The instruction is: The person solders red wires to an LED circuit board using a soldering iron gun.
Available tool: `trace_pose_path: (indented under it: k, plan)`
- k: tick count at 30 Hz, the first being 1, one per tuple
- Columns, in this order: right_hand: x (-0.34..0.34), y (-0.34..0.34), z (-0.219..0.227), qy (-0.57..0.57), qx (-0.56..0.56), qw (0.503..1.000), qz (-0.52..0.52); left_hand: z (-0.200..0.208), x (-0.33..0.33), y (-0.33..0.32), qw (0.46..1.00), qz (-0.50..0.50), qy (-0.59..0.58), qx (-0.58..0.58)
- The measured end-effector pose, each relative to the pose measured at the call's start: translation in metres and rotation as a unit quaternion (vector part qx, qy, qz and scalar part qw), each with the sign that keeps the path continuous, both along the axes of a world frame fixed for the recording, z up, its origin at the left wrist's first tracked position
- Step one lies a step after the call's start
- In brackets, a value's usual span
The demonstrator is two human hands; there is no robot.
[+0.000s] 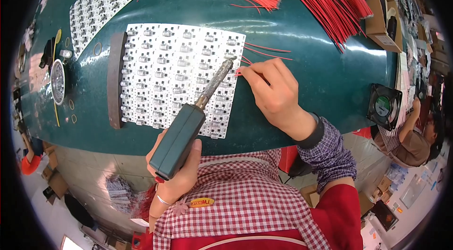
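My left hand (188,169) is closed round the dark green handle of a soldering iron (178,140). Its metal barrel slants up and right, with the tip over the right edge of a white circuit board panel (157,80). Rows of small components cover the panel. At that same edge, my right hand (277,93) pinches a thin red wire (238,75) between thumb and fingertips; most of the wire is hidden by the fingers. Just above, other red wires (270,50) stick out rightward from the panel. A dark bar (116,80) lies along the panel's left side.
A second panel (100,7) lies at the far left. Bundles of red wires (325,2) spread over the far right, beside a cardboard box (383,18). A black fan (384,107) stands at the right edge, a round tin (58,82) at the left. Another person (409,141) sits beyond the table's right.
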State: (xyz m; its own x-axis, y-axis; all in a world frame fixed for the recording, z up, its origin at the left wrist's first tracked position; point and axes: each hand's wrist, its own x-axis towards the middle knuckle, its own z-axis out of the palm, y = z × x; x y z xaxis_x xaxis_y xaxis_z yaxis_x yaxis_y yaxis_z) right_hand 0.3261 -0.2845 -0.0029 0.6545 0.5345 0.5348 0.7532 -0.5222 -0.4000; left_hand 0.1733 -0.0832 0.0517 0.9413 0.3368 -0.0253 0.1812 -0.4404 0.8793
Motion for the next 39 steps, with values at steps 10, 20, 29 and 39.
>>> trace_pose_path:
  k: [10, 20, 29, 39]
  plan:
    - [-0.002, -0.002, -0.004, 0.014, -0.003, 1.0, 0.007, 0.006, 0.004, -0.002, 0.999, -0.027, 0.031, -0.005]
    - [-0.003, -0.001, -0.003, 0.011, -0.015, 1.0, 0.009, 0.007, 0.006, -0.001, 0.998, -0.05, 0.042, -0.005]
    - [-0.003, -0.002, -0.006, -0.013, -0.034, 0.999, 0.007, -0.004, -0.006, 0.0, 0.999, -0.025, 0.03, 0.021]
    - [-0.006, -0.001, -0.002, -0.056, 0.004, 0.998, 0.023, -0.003, -0.011, 0.001, 1.0, -0.004, -0.007, 0.001]
